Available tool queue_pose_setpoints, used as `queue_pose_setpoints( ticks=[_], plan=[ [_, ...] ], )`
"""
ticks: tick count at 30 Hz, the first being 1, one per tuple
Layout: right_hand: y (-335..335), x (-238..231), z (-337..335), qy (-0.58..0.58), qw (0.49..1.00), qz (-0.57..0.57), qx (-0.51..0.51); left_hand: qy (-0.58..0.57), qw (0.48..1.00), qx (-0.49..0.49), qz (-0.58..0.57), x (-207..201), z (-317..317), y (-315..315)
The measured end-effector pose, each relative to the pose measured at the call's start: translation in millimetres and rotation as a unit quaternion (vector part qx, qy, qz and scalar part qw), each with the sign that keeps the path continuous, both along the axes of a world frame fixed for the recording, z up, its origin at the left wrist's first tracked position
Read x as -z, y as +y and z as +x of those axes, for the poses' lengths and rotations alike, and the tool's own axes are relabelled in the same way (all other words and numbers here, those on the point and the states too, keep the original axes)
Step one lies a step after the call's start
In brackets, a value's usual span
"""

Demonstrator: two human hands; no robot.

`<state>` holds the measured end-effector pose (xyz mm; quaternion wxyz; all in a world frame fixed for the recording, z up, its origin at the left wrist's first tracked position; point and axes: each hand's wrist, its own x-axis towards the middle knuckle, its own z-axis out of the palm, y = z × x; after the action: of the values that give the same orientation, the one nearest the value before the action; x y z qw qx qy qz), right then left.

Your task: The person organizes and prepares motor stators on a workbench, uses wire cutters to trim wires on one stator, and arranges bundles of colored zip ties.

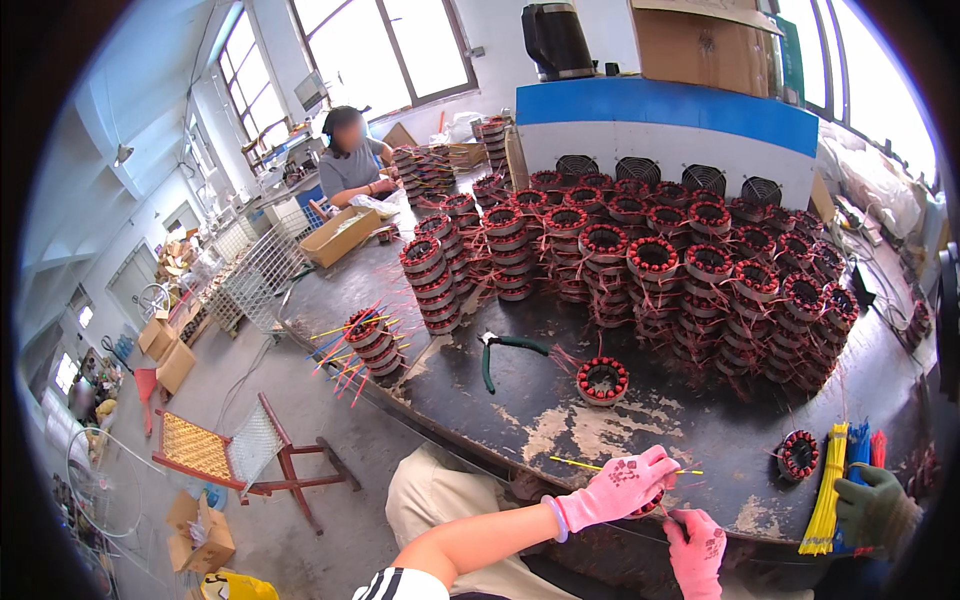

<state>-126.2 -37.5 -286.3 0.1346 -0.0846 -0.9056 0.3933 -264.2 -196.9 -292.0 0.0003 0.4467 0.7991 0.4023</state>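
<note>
My left hand (622,488), in a pink glove, is closed over a small wound motor stator (648,504) near the table's front edge. Most of that stator is hidden under the fingers. A thin yellow sleeve (572,463) passes at the fingertips and sticks out on both sides. My right hand (695,548), also pink-gloved, is just right of the stator, its fingers pinched at the thin lead wires. Farther back, another stator (602,380) with red windings lies flat. Green-handled cutting pliers (505,348) lie open to its left.
Tall stacks of stators (650,260) fill the far side. A short stack (372,340) with coloured sleeves stands left. At right are a single stator (798,455), yellow sleeves (828,490), blue ones and another person's green-gloved hand (875,510). A co-worker (350,160) sits at the far end.
</note>
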Motion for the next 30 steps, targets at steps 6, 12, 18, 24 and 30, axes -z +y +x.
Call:
queue_pose_setpoints(
  ticks=[6,12,18,24,30],
  plan=[
    [-9.4,8.8,3.4,0.015,0.999,0.044,-0.011,0.020,1.000,-0.011,-0.003,-3.7,2.5,-5.2],
    [2.5,-3.2,-0.4,0.002,1.000,-0.024,-0.009,0.026,1.000,-0.006,0.011,-6.7,0.8,-1.5],
    [32.8,-15.6,-52.6,-0.180,0.967,-0.163,-0.080,0.035,0.997,-0.036,-0.065,-13.8,0.5,-6.7],
    [40.5,-2.7,-69.1,-0.240,0.856,-0.451,-0.085,0.004,1.000,-0.021,-0.007,-12.8,-2.1,-1.0],
    [24.4,-2.9,-63.9,-0.206,0.864,-0.455,-0.057,0.008,1.000,-0.021,-0.017,-16.2,-0.4,-2.6]
  ],
)
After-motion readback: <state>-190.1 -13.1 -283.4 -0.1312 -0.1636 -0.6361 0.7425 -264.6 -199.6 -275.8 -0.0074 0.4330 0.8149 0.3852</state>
